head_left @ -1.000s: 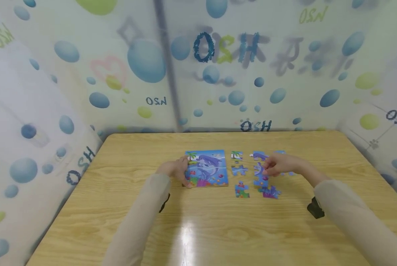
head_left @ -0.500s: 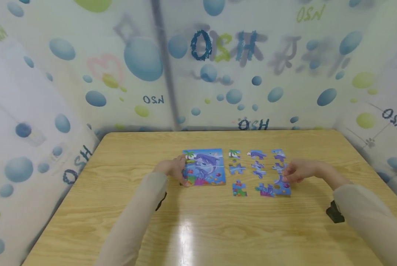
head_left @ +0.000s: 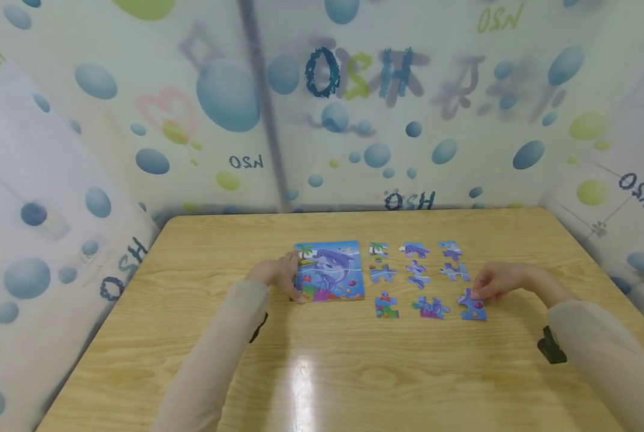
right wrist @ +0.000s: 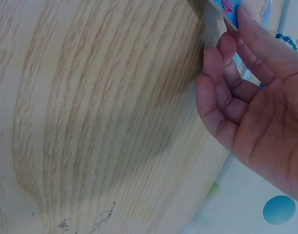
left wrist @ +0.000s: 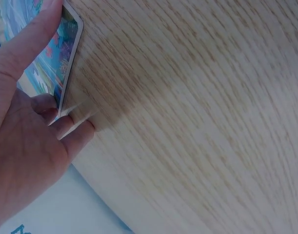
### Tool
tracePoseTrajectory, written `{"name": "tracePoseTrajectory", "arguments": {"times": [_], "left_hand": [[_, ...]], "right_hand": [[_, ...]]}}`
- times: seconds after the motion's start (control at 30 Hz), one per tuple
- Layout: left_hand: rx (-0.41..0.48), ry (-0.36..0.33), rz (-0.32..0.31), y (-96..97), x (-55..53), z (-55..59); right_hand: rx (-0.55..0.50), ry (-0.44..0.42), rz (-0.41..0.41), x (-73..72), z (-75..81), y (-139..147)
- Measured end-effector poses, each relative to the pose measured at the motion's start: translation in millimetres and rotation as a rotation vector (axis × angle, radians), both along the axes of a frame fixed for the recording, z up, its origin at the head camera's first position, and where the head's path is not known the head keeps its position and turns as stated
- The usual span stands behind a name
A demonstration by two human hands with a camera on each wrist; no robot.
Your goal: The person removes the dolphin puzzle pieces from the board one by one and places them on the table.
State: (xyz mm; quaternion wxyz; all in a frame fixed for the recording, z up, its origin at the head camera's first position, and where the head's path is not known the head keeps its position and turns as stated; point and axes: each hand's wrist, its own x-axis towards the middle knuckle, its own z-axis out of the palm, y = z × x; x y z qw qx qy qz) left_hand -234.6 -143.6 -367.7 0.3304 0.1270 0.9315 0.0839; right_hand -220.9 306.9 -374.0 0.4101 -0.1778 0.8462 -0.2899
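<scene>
My right hand [head_left: 497, 281] pinches a blue puzzle piece [head_left: 470, 307] between thumb and fingers, at the front right of the loose pieces. In the right wrist view this piece [right wrist: 228, 7] is tilted, with one edge at the thumb. My left hand [head_left: 280, 275] grips the left side of a square dolphin picture board [head_left: 330, 270]. The left wrist view shows its thumb along the near edge of the board [left wrist: 66, 53] and its fingers bent at the left edge. Beside the front-right piece lies a purple coral piece [head_left: 431, 307].
Several other pieces lie spaced out right of the board, among them a palm tree piece [head_left: 378, 249], a dolphin piece [head_left: 415, 249] and a red and green piece [head_left: 387, 306]. The wooden table [head_left: 354, 372] meets a bubble-patterned wall [head_left: 311, 138] at its back.
My right hand has carried the front-right piece from over the middle column to the right, then further right, apart from the coral piece. My left hand has stayed on the board.
</scene>
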Motion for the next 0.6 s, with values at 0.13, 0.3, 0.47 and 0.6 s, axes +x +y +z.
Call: {"name": "tracePoseTrajectory", "arguments": {"times": [0.13, 0.3, 0.47, 0.6], "left_hand": [[-0.001, 0.006, -0.009, -0.5, -0.4, -0.4], [0.014, 0.036, -0.063, -3.3, -1.3, -5.6], [0.081, 0.045, -0.061, -11.2, 0.8, -13.4], [0.261, 0.068, -0.036, -22.1, 2.6, -19.3]], "right_hand": [[-0.01, 0.006, -0.032, 1.2, -3.7, 2], [-0.031, 0.013, -0.049, 1.8, -8.6, 3], [-0.053, 0.008, -0.077, 1.2, -13.5, 4], [-0.028, 0.031, -0.127, 1.3, -16.6, 6]]}}
